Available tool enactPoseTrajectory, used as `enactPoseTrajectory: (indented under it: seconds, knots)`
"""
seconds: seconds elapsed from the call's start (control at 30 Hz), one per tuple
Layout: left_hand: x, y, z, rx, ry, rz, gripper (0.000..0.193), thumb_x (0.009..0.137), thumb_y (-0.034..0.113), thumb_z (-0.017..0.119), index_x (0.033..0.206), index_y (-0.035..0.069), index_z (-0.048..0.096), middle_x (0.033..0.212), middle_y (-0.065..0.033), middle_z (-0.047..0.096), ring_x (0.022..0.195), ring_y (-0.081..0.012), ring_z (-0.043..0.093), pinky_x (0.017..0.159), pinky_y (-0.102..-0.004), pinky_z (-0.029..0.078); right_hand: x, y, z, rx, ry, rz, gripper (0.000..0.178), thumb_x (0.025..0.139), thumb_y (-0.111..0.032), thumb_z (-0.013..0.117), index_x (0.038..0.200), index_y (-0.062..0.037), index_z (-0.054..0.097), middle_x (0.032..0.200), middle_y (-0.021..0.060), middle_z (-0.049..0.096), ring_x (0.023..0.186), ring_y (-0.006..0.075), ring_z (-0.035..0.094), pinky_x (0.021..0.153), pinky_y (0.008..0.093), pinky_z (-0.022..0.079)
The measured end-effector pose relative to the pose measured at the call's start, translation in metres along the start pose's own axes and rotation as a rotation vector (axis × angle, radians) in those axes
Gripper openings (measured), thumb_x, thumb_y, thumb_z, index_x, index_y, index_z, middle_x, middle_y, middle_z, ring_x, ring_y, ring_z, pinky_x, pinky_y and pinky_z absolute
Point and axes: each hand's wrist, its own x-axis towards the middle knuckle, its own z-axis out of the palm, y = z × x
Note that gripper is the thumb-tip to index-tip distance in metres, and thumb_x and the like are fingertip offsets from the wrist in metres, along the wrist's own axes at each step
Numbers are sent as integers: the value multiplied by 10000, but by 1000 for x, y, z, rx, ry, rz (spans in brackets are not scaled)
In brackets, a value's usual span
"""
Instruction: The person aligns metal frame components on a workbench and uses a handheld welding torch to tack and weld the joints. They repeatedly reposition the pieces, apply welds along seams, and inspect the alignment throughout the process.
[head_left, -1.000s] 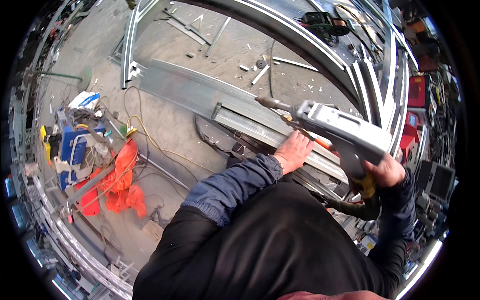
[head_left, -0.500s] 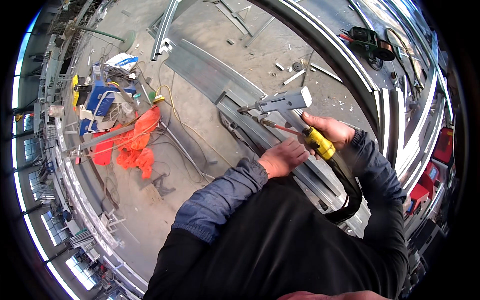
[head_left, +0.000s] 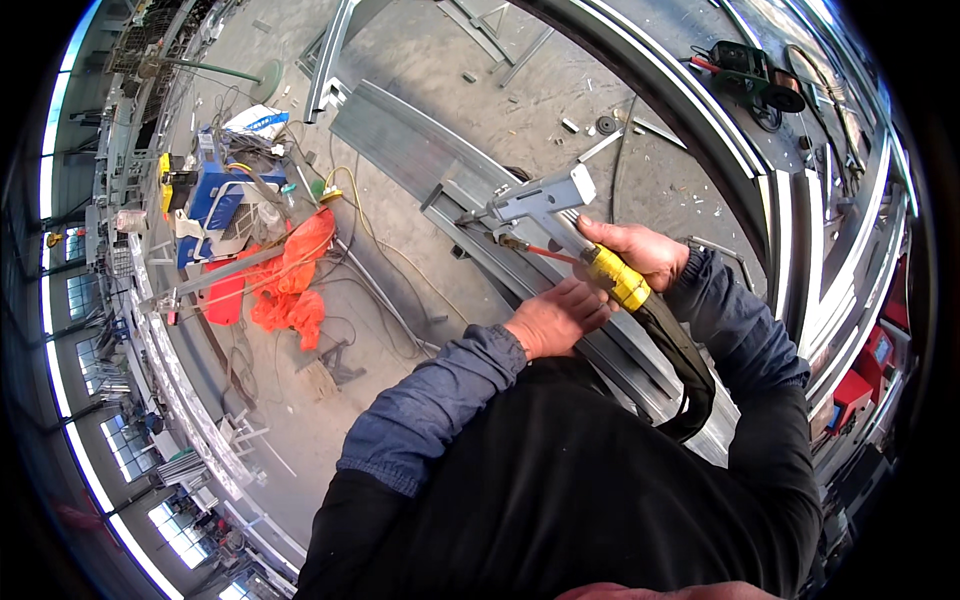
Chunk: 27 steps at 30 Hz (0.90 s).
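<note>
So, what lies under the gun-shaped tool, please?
Under the gun-shaped tool, a grey metal channel shows near its tip. The surface beneath its body is covered, and I cannot tell whether the tip touches the metal.

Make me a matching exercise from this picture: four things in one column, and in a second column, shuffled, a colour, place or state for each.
Column one:
1. Handheld tool
2. Crumpled sheet
3. Thick hose
4. Right hand

Column two:
A. Black and curved
B. Gripping something
C. Orange, in the picture's left half
D. Grey body, with a yellow wrap below it

Right pairs: 1-D, 2-C, 3-A, 4-B.
</note>
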Motion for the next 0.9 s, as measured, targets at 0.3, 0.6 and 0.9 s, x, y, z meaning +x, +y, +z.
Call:
enactPoseTrajectory:
  seconds: [0.3,0.6,0.9]
  knots:
    - [2,0,-6,38,1,7,677,822,437,795,1395,134,600,1228,-58,600,1307,-284,577,1231,-502,434,-3,-4,8,-30,21,-2,713,1047,-694,662,1137,13,639,835,98,684,619,214,727,548,387,644]
    - [2,0,-8,18,-21,-8,799,727,480,877,1402,149,607,1257,-41,596,1317,-283,572,1237,-497,428,-2,-5,7,-82,38,3,677,1056,-696,647,1118,-21,638,849,88,686,610,210,715,535,374,632]
    - [4,1,-19,2,-95,-23,918,670,521,925,1438,151,585,1295,-31,591,1320,-276,573,1244,-485,421,-8,-7,9,-94,-12,40,689,1065,-707,620,1157,-24,636,884,91,681,632,230,712,550,373,628]
